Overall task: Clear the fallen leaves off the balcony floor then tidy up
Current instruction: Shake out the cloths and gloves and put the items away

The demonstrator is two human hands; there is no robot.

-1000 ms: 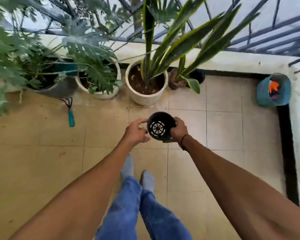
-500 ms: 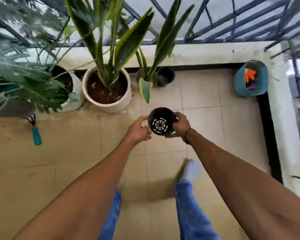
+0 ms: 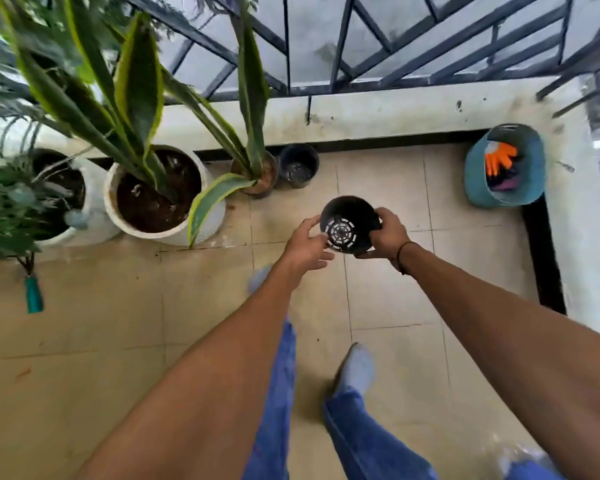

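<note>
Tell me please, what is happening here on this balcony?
A person stands on the tiled balcony floor and holds an empty black plastic pot in front of them. The right hand grips its side, and the left hand touches its slotted base with the fingertips. Along the wall stand potted plants, among them a large white pot, and another empty black pot. In the corner a teal bucket holds orange gloves. A teal-handled hand tool lies on the floor.
</note>
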